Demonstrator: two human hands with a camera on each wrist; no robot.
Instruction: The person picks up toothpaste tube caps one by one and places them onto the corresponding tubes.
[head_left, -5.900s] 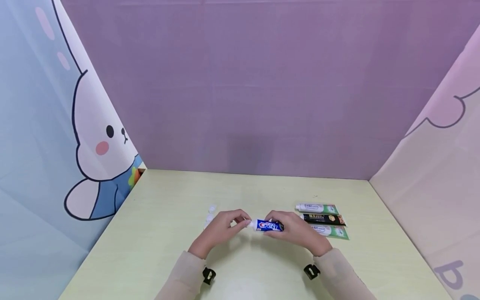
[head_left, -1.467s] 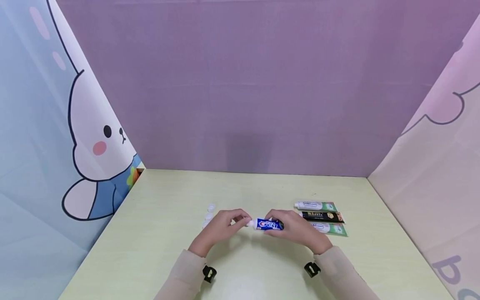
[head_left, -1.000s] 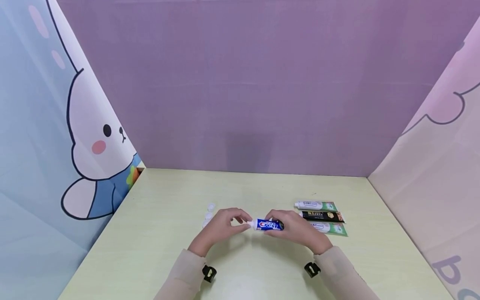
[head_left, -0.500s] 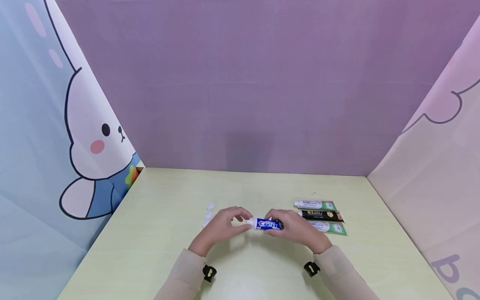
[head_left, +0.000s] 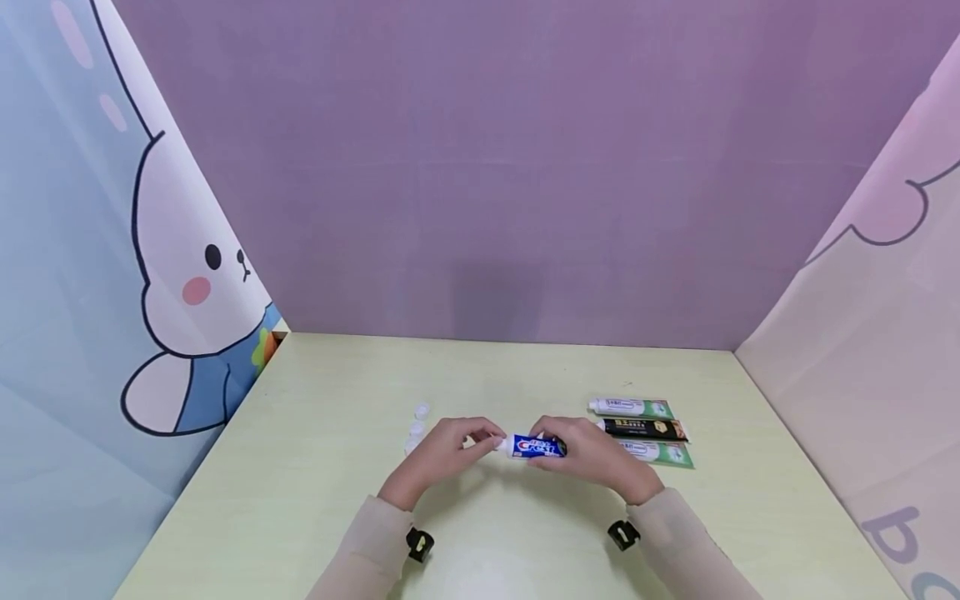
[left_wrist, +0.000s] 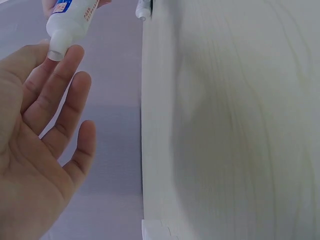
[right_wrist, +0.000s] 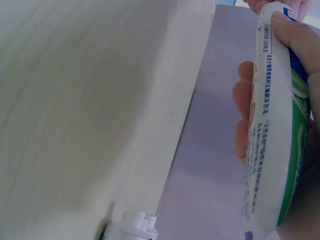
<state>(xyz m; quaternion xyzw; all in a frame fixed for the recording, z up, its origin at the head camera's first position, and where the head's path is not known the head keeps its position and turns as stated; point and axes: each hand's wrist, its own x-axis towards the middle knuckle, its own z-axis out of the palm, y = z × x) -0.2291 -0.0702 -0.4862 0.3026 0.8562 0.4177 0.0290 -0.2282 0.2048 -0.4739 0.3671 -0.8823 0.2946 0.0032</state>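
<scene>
My right hand (head_left: 588, 457) is curled round the blue, white and green Crest toothpaste tube (head_left: 536, 447), thumb on one side, fingers on the other. It lies crosswise between my hands, its white tip (left_wrist: 58, 46) pinched by the thumb and forefinger of my left hand (head_left: 441, 458), the other fingers loosely bent. Just beyond my left knuckles, small white caps (head_left: 422, 411) lie on the table (head_left: 510, 533); past my right hand lie a black toothpaste tube (head_left: 645, 429) and two green-and-white toothpaste tubes (head_left: 632, 407)
</scene>
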